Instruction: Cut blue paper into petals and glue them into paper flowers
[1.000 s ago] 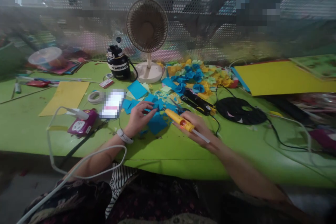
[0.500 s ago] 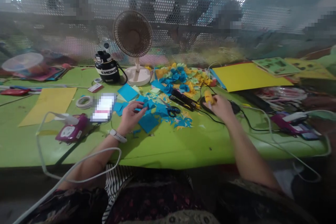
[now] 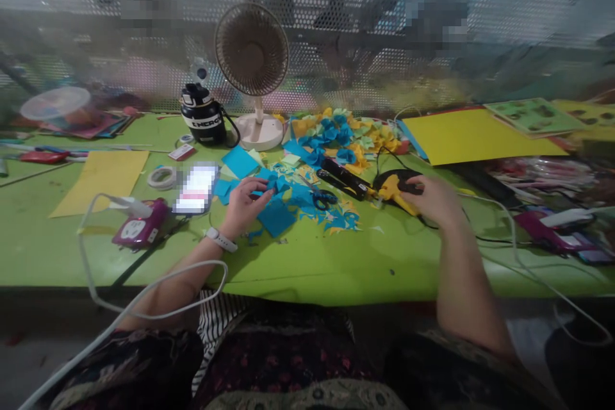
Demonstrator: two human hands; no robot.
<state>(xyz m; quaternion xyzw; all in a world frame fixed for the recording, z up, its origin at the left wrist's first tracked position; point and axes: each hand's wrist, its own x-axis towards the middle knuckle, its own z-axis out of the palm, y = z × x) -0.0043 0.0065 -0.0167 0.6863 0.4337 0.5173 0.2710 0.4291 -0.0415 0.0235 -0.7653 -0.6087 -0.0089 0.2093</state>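
One glue gun (image 3: 394, 188), right hand (image 3: 436, 200) touching

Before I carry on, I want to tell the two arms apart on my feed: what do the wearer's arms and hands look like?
Both hands are ungloved, with bare forearms below dark, patterned sleeves. The left hand has a pale wristband, possibly a watch, at its wrist; the right hand shows nothing at its wrist.

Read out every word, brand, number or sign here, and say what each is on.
"ENERG": black bottle, white band; any further letter unclear.
Phone: screen pixelated, unreadable.
Red-and-white box, black tool, purple block: markings too small or blurred.
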